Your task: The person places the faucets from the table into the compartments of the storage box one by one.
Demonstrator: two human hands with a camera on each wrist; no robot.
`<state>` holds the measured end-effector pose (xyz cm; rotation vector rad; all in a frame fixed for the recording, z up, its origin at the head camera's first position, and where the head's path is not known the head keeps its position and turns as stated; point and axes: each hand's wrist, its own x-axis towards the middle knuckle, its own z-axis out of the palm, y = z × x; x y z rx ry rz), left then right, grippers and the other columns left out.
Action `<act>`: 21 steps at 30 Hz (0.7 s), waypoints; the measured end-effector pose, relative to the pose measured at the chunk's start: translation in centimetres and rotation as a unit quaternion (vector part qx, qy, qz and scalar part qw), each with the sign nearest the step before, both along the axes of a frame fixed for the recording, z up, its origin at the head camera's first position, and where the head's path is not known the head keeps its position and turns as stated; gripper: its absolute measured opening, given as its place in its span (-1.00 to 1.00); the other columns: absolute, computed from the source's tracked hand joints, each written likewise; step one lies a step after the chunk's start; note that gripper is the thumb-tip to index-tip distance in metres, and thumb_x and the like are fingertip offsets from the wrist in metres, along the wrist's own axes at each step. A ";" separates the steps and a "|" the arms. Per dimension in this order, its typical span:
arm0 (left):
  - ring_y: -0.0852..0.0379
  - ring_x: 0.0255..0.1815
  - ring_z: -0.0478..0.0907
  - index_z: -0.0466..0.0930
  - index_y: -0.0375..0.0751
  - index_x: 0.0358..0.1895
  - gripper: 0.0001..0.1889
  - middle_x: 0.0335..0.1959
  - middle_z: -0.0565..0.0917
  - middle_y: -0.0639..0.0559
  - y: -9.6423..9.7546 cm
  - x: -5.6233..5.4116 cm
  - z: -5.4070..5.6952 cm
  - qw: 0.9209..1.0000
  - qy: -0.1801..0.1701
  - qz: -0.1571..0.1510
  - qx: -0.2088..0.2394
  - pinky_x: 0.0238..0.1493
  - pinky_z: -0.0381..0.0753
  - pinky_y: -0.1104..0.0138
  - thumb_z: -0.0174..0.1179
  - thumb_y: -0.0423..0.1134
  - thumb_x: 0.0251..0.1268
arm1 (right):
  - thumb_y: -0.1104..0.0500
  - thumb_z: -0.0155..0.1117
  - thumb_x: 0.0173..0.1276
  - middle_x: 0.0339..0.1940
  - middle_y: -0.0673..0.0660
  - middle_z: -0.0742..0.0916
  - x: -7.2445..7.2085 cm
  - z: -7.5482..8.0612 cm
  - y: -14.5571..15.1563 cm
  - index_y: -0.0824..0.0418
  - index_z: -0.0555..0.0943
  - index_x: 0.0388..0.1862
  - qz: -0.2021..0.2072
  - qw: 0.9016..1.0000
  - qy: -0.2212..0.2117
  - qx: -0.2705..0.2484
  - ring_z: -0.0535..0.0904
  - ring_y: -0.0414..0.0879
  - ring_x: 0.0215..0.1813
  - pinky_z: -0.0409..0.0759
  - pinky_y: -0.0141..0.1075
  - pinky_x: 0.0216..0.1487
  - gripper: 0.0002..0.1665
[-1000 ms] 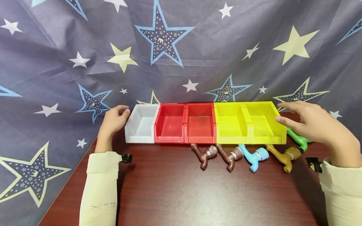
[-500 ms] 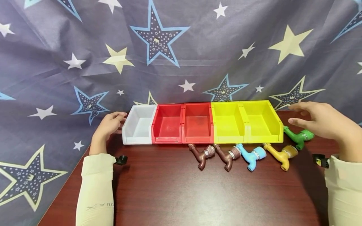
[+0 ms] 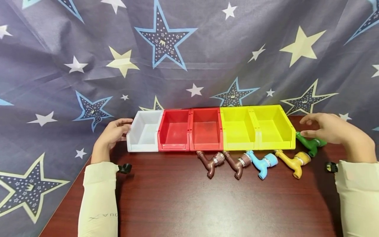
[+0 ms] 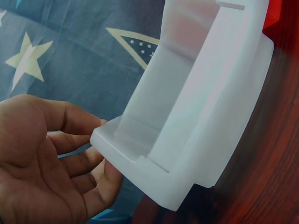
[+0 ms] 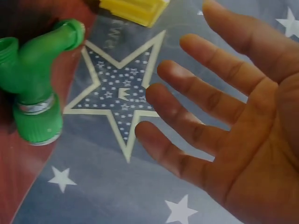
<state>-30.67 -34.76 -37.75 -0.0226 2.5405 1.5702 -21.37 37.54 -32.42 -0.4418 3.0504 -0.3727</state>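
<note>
My left hand is at the outer side of a white bin; in the left wrist view its fingertips touch the bin's edge, fingers loosely bent. My right hand hovers right of the yellow bin, above a green plastic tap. Its fingers are spread and hold nothing in the right wrist view, where the green tap lies to the left. Two brown taps, a light blue tap and a yellow tap lie in front of the bins.
Two red bins and another yellow bin stand in the same row, side by side. A star-patterned cloth hangs right behind them. The dark reddish wooden table extends towards me.
My right hand has moved right, away from the yellow bin's side, and dropped slightly over the green tap. My left hand has come down a little beside the white bin. The view has shifted slightly.
</note>
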 end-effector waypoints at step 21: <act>0.17 -0.15 0.59 0.21 -0.29 0.56 -0.45 0.26 0.44 -0.30 0.1 0.4 -0.4 1.000 0.003 0.003 0.009 -0.16 0.66 0.25 -0.04 -0.34 0.56 | 0.23 0.63 0.02 -0.22 0.07 0.59 -1.7 -4.8 2.6 0.16 0.63 -0.14 0.024 0.996 -0.085 -0.026 0.43 0.02 -0.13 0.18 -0.04 -0.06 -0.57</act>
